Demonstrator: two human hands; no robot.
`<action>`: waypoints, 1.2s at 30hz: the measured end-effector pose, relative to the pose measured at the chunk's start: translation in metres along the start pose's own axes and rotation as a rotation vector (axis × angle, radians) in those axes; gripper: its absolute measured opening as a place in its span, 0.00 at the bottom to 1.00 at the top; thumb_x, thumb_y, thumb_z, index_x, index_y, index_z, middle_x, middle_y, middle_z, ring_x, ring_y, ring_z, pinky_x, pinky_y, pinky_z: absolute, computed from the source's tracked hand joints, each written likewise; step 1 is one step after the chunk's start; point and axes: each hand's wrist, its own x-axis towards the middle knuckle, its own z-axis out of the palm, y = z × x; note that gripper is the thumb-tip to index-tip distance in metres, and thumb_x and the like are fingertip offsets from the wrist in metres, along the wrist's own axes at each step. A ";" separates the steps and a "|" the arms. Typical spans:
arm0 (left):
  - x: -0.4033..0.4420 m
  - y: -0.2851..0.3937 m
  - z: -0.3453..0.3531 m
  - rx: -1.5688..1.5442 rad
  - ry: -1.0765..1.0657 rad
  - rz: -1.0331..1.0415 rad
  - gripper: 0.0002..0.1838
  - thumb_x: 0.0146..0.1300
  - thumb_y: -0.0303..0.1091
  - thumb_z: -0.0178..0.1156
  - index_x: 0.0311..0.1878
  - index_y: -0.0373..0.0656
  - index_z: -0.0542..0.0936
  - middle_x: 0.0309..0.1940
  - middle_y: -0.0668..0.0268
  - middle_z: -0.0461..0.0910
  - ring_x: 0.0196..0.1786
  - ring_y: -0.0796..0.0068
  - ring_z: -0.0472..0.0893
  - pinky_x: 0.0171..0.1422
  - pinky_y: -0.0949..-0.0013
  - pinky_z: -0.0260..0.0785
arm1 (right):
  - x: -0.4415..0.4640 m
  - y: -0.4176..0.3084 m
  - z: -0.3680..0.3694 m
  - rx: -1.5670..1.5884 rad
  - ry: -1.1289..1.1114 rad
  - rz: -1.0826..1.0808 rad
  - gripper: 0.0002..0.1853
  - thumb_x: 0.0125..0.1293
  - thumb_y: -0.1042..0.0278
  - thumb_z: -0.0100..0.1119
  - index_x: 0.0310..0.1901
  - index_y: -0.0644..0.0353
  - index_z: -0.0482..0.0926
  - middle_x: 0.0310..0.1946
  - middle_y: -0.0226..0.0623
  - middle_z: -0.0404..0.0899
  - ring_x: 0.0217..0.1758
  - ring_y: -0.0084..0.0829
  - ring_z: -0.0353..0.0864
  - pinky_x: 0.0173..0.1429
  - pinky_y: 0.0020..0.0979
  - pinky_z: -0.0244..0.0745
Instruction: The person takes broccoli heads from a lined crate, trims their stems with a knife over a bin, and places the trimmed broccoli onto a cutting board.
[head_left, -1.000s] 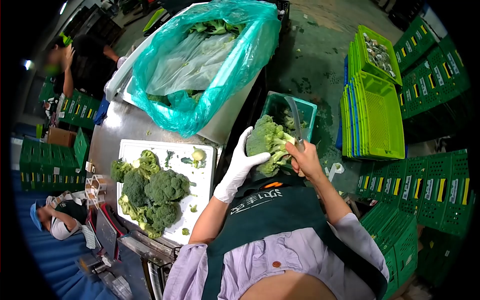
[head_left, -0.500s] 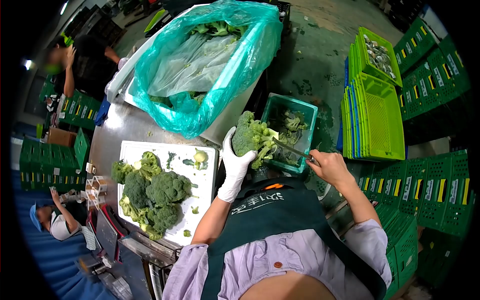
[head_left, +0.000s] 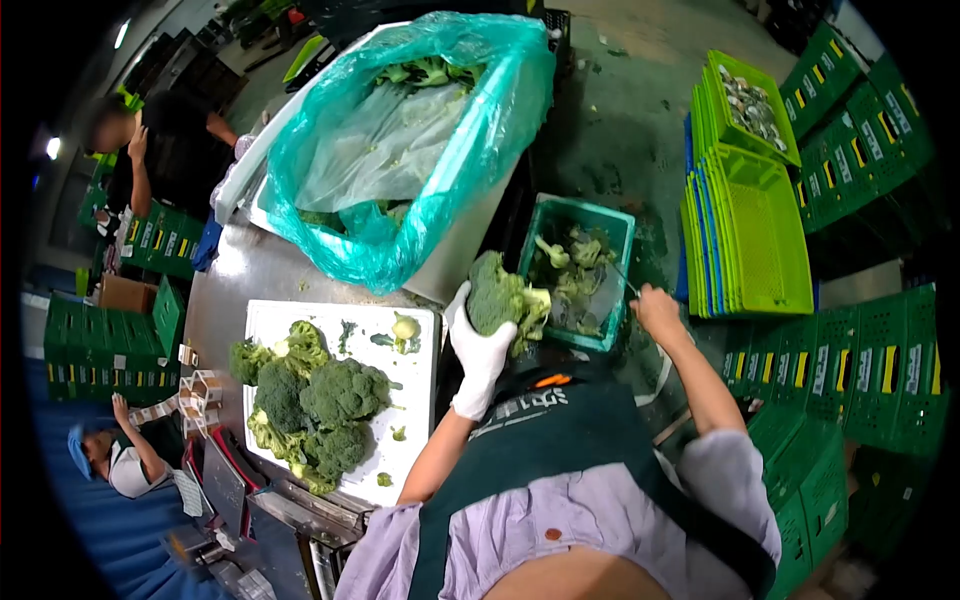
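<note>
My left hand (head_left: 478, 345), in a white glove, is closed around a head of broccoli (head_left: 497, 300) in front of my apron. The pale cut stem of the broccoli points right, toward a teal crate (head_left: 628, 240) of trimmed broccoli pieces (head_left: 575, 265). My bare right hand (head_left: 657, 312) grips a knife (head_left: 627, 281) at the crate's right side, its thin blade slanting up and left over the rim, apart from the broccoli. Left of my gloved hand, several broccoli heads (head_left: 320, 395) and small scraps lie on a white foam board (head_left: 400, 455).
A foam box lined with a teal plastic bag (head_left: 400, 260) stands on the metal table (head_left: 225, 275). Lime crates (head_left: 750, 240) are stacked at right, with green crates (head_left: 850, 370) beyond. Two people (head_left: 165, 150) (head_left: 130, 460) are at the left.
My right hand and the knife have moved right, away from the broccoli stem. A stem piece now lies in the upper left of the teal crate. My left hand keeps its hold.
</note>
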 end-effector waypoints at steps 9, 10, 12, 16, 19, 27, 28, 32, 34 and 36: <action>0.017 -0.001 -0.008 -0.843 -0.215 -0.772 0.32 0.49 0.29 0.62 0.60 0.33 0.67 0.50 0.57 0.74 0.51 0.67 0.75 0.56 0.65 0.69 | -0.044 -0.067 -0.051 0.343 0.297 -0.565 0.17 0.47 0.68 0.68 0.30 0.58 0.66 0.18 0.38 0.73 0.23 0.43 0.76 0.23 0.38 0.69; 0.019 0.000 -0.009 -0.841 -0.219 -0.770 0.32 0.49 0.29 0.62 0.60 0.33 0.67 0.50 0.57 0.74 0.51 0.67 0.75 0.56 0.65 0.69 | -0.045 -0.071 -0.053 0.344 0.301 -0.562 0.17 0.47 0.68 0.68 0.30 0.58 0.66 0.18 0.38 0.73 0.23 0.43 0.76 0.23 0.38 0.69; 0.020 0.002 -0.009 -0.865 -0.267 -0.887 0.31 0.52 0.32 0.61 0.60 0.32 0.67 0.50 0.57 0.74 0.51 0.67 0.75 0.55 0.65 0.70 | -0.048 -0.074 -0.060 0.303 0.291 -0.584 0.17 0.45 0.70 0.68 0.29 0.58 0.66 0.17 0.37 0.71 0.22 0.43 0.75 0.22 0.39 0.68; 0.019 0.004 -0.003 -0.772 -0.223 -0.731 0.33 0.51 0.30 0.62 0.61 0.31 0.65 0.50 0.57 0.74 0.51 0.67 0.75 0.56 0.67 0.69 | -0.043 -0.063 -0.050 0.164 0.301 -0.555 0.10 0.52 0.70 0.61 0.30 0.57 0.67 0.16 0.37 0.69 0.20 0.41 0.74 0.18 0.39 0.65; 0.016 -0.006 0.002 -0.671 -0.202 -0.663 0.35 0.49 0.31 0.63 0.61 0.31 0.64 0.50 0.56 0.74 0.50 0.67 0.75 0.56 0.67 0.69 | -0.038 -0.062 -0.050 0.096 0.312 -0.512 0.08 0.56 0.67 0.58 0.30 0.56 0.68 0.15 0.36 0.70 0.19 0.40 0.76 0.17 0.37 0.66; 0.020 0.004 -0.008 -0.770 -0.309 -0.945 0.31 0.51 0.44 0.59 0.58 0.40 0.69 0.51 0.58 0.75 0.52 0.63 0.76 0.54 0.58 0.71 | -0.006 -0.061 -0.039 0.157 0.086 0.143 0.15 0.62 0.57 0.59 0.37 0.61 0.71 0.24 0.49 0.79 0.30 0.50 0.82 0.30 0.45 0.75; 0.019 0.014 -0.014 -0.757 -0.348 -1.081 0.33 0.51 0.48 0.58 0.60 0.43 0.69 0.53 0.58 0.75 0.53 0.60 0.76 0.53 0.53 0.72 | -0.009 -0.061 -0.041 0.270 0.091 0.125 0.18 0.61 0.55 0.61 0.40 0.62 0.72 0.24 0.50 0.80 0.30 0.48 0.82 0.32 0.43 0.76; 0.018 -0.008 -0.008 -0.854 -0.514 -1.100 0.32 0.55 0.53 0.54 0.60 0.46 0.70 0.53 0.60 0.75 0.53 0.62 0.77 0.51 0.52 0.72 | -0.012 -0.085 -0.066 0.713 -0.173 -0.055 0.24 0.55 0.55 0.67 0.47 0.62 0.74 0.31 0.48 0.82 0.35 0.44 0.83 0.40 0.39 0.77; 0.019 -0.006 -0.006 -0.795 -0.580 -1.088 0.32 0.56 0.55 0.53 0.61 0.47 0.69 0.54 0.60 0.75 0.53 0.63 0.77 0.51 0.52 0.72 | -0.012 -0.102 -0.071 0.873 -0.053 -0.295 0.27 0.51 0.56 0.70 0.51 0.59 0.76 0.29 0.41 0.77 0.31 0.30 0.73 0.37 0.31 0.70; 0.022 0.007 -0.010 -0.732 -0.642 -1.070 0.33 0.57 0.57 0.53 0.62 0.49 0.68 0.54 0.60 0.75 0.54 0.63 0.77 0.51 0.52 0.72 | -0.013 -0.116 -0.095 0.902 -0.240 -0.308 0.29 0.50 0.58 0.71 0.54 0.59 0.75 0.44 0.43 0.81 0.44 0.35 0.81 0.49 0.31 0.73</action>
